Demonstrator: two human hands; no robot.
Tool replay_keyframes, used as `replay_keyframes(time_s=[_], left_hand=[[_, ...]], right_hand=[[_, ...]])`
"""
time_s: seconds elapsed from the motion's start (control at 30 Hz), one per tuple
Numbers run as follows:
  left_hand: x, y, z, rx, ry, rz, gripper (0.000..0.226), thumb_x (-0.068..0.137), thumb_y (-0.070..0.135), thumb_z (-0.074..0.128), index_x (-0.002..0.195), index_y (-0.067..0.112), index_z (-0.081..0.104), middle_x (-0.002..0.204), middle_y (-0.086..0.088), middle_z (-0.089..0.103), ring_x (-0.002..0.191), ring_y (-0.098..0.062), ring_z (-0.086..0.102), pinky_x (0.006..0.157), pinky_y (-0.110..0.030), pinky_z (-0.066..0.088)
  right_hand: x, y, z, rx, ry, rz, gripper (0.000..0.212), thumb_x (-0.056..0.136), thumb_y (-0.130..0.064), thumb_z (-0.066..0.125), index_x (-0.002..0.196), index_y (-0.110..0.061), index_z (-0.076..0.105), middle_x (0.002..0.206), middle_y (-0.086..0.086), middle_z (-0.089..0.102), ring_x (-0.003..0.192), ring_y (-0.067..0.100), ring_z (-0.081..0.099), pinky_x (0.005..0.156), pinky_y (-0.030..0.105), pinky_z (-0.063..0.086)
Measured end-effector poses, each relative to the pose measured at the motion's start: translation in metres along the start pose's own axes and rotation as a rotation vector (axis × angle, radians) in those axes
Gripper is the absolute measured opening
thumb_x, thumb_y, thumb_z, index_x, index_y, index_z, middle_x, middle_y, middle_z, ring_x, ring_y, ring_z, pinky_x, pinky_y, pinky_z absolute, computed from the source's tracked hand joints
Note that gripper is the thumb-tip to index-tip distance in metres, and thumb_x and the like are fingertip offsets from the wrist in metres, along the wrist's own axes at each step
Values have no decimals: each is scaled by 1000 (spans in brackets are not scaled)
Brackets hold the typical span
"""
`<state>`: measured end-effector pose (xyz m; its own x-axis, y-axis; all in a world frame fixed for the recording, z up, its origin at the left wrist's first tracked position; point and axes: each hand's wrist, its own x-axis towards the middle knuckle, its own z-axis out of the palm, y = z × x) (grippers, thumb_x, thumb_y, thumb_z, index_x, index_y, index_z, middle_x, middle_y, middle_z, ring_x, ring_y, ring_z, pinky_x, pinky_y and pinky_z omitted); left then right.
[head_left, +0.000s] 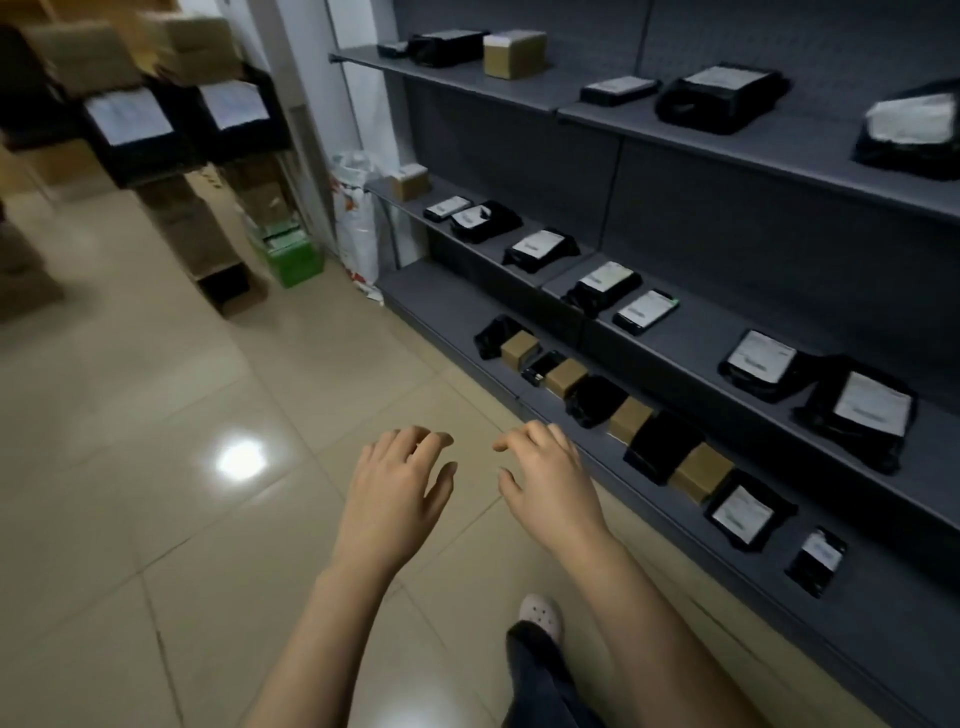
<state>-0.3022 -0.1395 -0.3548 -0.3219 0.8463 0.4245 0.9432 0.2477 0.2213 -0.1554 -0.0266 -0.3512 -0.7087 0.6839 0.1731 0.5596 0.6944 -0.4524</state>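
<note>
Both empty, fingers loosely curled: left hand (402, 483), right hand (545, 478). Suggest right hand takes small brown cardboard box (630, 420) by top edges; black plastic-wrapped parcels (595, 402) crowd both sides.

Your left hand (402, 483) and right hand (545, 480) hang palm-down over the tiled floor (156, 415), fingers loosely curled, nothing held. The right hand is near the front edge of the bottom shelf (649, 504), not touching it. Nearest items in that shelf's row are a black parcel (595, 400) and a brown box (629, 420), side by side. A white shoe (543, 616) shows below your right wrist.
</note>
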Motion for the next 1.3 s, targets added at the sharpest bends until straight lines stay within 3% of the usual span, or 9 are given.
replay_keyframes(time_s=[0.43, 0.57, 0.67, 0.83, 1.13, 1.3], left_hand=[[202, -114, 60, 129, -4, -160, 20, 87, 28, 66, 105, 18, 65, 97, 3, 60, 91, -21, 57, 76, -34, 46], [242, -151, 77, 128, -19, -183, 26, 91, 36, 47, 105, 21, 63, 97, 4, 59, 91, -20, 56, 75, -34, 46], [278, -183, 94, 109, -35, -181, 29, 91, 39, 43, 105, 22, 62, 98, 5, 59, 91, -18, 56, 77, -32, 43], [349, -251, 123, 89, -31, -89, 28, 90, 37, 45, 103, 21, 64, 96, 4, 60, 88, -20, 57, 77, -28, 34], [493, -393, 161, -5, -168, 202, 26, 92, 37, 46, 105, 22, 62, 96, 3, 59, 86, -22, 56, 71, -35, 44], [557, -447, 189, -73, -214, 305, 23, 87, 32, 56, 106, 22, 63, 96, 2, 60, 86, -22, 56, 74, -31, 37]], right_hand=[[287, 25, 46, 27, -96, -192, 27, 93, -19, 57, 120, -21, 58, 120, -3, 54, 116, 17, 44, 99, 29, 35], [345, 26, 64, 37, -139, -217, 27, 93, -20, 57, 120, -22, 58, 121, -4, 54, 115, 17, 44, 98, 29, 35], [391, 27, 77, 30, -132, -207, 27, 93, -20, 57, 120, -23, 58, 121, -5, 53, 117, 16, 43, 98, 29, 37], [471, 23, 108, 17, -81, -143, 25, 91, -18, 58, 117, -21, 59, 118, -4, 54, 114, 17, 45, 96, 30, 37], [607, -6, 158, -16, 39, 133, 22, 89, -17, 64, 111, -17, 63, 111, 2, 58, 107, 22, 50, 87, 30, 39], [658, -11, 182, -39, 42, 268, 21, 89, -18, 63, 110, -17, 63, 112, 2, 57, 106, 22, 49, 87, 32, 41]])
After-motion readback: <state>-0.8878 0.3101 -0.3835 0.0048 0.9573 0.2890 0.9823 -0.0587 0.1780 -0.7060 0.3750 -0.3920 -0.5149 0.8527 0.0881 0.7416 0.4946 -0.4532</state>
